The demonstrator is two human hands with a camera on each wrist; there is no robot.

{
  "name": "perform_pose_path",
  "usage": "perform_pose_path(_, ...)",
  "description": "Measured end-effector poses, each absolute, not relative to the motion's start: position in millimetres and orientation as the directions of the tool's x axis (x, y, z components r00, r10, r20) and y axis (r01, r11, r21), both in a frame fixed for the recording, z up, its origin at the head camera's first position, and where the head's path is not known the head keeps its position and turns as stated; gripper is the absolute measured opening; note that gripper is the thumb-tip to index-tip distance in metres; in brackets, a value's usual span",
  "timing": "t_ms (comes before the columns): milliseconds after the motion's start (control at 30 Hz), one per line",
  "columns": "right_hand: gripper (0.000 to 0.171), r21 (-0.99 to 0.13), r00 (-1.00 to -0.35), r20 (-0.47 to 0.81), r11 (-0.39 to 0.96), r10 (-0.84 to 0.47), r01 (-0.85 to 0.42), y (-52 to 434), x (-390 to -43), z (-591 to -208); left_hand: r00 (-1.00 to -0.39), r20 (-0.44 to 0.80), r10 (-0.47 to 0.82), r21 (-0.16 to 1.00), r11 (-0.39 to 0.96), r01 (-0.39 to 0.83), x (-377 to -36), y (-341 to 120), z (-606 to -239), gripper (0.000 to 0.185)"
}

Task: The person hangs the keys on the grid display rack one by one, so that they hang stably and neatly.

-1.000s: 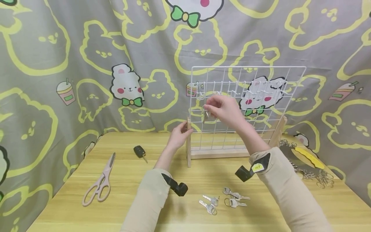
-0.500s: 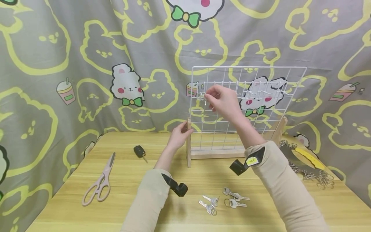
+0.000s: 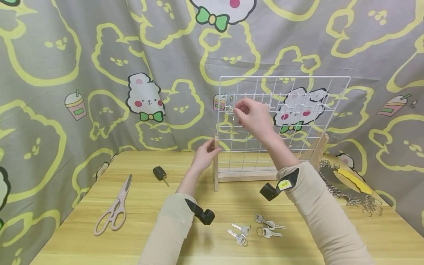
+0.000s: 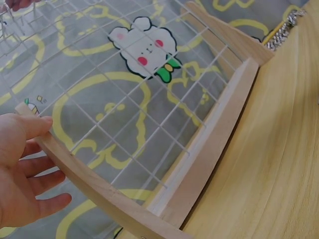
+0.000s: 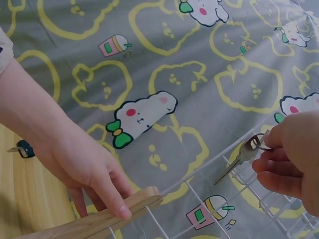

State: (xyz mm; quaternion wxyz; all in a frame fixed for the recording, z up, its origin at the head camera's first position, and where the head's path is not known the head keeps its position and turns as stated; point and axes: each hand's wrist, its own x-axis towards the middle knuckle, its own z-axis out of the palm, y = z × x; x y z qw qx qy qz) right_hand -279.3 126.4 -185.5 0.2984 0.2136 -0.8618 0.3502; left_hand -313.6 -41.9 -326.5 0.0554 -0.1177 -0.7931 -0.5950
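Observation:
A white wire grid rack (image 3: pixel 285 76) stands on a wooden base at the back of the table. With thumb and fingers, my left hand (image 3: pixel 203 156) holds its left wooden post (image 3: pixel 216 165); the left wrist view shows the thumb on the post's near face. My right hand (image 3: pixel 253 116) is up at the grid's upper left, beside the row of white hooks (image 3: pixel 299 106). In the right wrist view its thumb and forefinger pinch a ring with a silver key (image 5: pixel 241 158) hanging from it. Curled fingers partly hide the ring.
Several loose silver keys (image 3: pixel 238 237) lie on the near part of the table. Pink scissors (image 3: pixel 116 209) and a black car key (image 3: pixel 160 173) lie left. Metal rings and chains (image 3: pixel 371 204) with a yellow piece (image 3: pixel 354 180) lie right. A patterned curtain (image 3: pixel 179 55) hangs behind.
My right hand has risen with the key toward the hooks at the grid's upper left, moving little in the last half second. The left hand stays on the post.

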Motion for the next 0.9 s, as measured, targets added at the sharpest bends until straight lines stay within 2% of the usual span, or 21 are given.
perform_pose_path(333, 0.014, -0.467, -0.734, 0.655, 0.667, -0.18, -0.581, 131.2, -280.4, -189.8, -0.97, 0.217, 0.11, 0.932, 0.273, 0.239, -312.3, -40.5, -326.3, 0.06)
perform_pose_path(733, 0.011, -0.544, -0.762, 0.596, 0.572, -0.252, -0.614, 145.8, -271.1, -207.0, -0.972, 0.209, 0.102, 0.931, 0.283, 0.23, -312.3, -40.5, -325.7, 0.06)
perform_pose_path(900, 0.011, -0.604, -0.803, 0.534, 0.545, -0.264, -0.582, 157.0, -261.7, -227.0, -0.97, 0.216, 0.108, 0.926, 0.292, 0.239, -312.7, -40.7, -324.0, 0.06)
